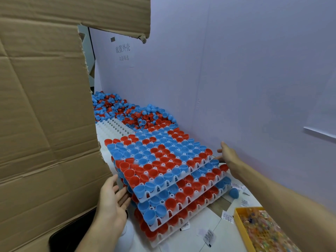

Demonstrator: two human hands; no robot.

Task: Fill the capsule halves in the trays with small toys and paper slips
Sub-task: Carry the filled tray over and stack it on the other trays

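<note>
Three white trays (164, 185) lie stacked and fanned out, each full of upturned red and blue capsule halves (158, 157). My left hand (113, 197) touches the stack's near left edge with straight fingers. At the stack's far right edge my right hand (227, 154) reaches in with fingers extended, its fingertips by the top tray. A yellow bin (238, 220) of small colourful toys sits at the lower right. Several paper slips (227, 216) lie scattered on the white table between the bin and the trays.
A big pile of loose red and blue capsule halves (131, 111) lies behind the stack, with a bare white tray (112, 126) beside it. A large cardboard box (45, 115) rises on the left. A lavender wall runs along the right. One loose blue half (234, 192) lies near the slips.
</note>
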